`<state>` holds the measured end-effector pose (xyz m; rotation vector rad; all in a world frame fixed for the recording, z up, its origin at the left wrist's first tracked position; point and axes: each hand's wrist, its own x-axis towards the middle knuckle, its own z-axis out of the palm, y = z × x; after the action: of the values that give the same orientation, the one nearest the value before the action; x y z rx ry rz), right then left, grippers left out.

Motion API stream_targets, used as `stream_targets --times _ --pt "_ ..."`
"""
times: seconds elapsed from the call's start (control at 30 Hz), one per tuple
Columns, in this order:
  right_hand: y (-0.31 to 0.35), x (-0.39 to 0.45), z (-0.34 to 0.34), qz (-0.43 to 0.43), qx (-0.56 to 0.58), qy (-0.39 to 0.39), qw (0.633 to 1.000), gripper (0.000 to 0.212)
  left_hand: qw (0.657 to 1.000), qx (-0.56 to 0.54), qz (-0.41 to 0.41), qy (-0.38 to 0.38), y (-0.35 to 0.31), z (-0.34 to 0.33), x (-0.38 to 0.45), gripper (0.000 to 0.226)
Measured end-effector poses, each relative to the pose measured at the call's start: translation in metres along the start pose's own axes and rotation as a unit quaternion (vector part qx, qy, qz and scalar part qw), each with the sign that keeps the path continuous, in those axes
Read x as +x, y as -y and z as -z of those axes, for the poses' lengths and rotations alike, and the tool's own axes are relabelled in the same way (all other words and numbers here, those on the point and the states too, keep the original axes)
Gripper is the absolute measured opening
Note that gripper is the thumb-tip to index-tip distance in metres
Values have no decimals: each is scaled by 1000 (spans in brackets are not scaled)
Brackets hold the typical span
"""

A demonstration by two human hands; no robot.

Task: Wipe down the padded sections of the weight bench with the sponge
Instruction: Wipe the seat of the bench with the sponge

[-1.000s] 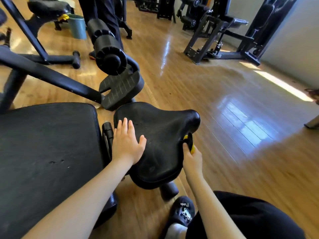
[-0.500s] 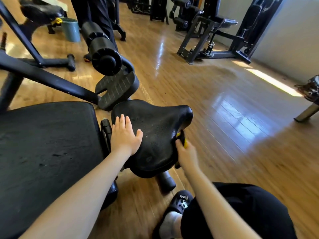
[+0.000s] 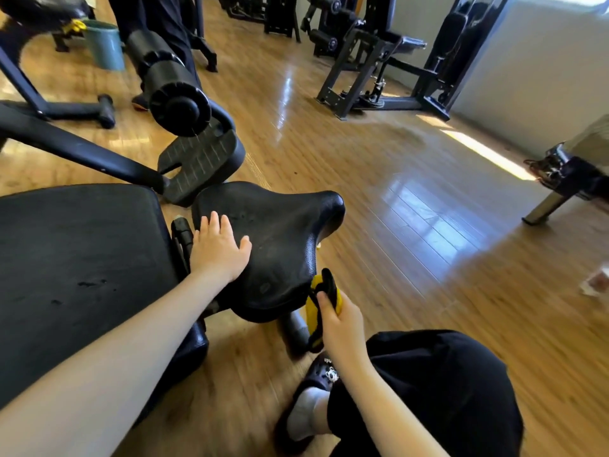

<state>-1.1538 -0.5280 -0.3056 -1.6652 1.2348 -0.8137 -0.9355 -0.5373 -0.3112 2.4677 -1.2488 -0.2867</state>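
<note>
One sponge [image 3: 317, 303], yellow with a black face, was pinched in the right hand [image 3: 342, 319], thumb on its near side, fingers wrapped behind. It sat at the near right edge of the small black seat pad [image 3: 280, 239], probably touching the rim; motion blur made contact hard to confirm. Left hand [image 3: 219, 249] lay flat on the pad's left side, fingers spread, palm down. Larger back pad [image 3: 79, 268] was just left of it, a hinge gap between them. Beyond the seat pad: ribbed footplate [image 3: 201, 163] and a foam roller [image 3: 168, 77]. Person's black clog [image 3: 321, 374] rested on the wood floor [image 3: 412, 225] below the sponge. Teal bucket [image 3: 105, 44] stood far left.
</note>
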Motion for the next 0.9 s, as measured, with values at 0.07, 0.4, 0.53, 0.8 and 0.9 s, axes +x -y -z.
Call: stream_targets --times 0.07,0.4,0.53,0.8,0.9 --pt "20 12 1 29 49 -28 998 20 999 16 -23 24 6 9 -9 64" --pt "38 80 -89 203 -374 73 902 40 991 132 -5 33 58 51 -111 66" --pt "18 24 -89 393 -392 156 817 45 993 107 17 42 62 54 -120 64" --pt "73 85 -70 345 -206 73 913 37 993 113 15 27 61 54 -121 65" --pt "94 121 -97 332 -210 94 915 33 994 106 17 35 62 54 -120 65"
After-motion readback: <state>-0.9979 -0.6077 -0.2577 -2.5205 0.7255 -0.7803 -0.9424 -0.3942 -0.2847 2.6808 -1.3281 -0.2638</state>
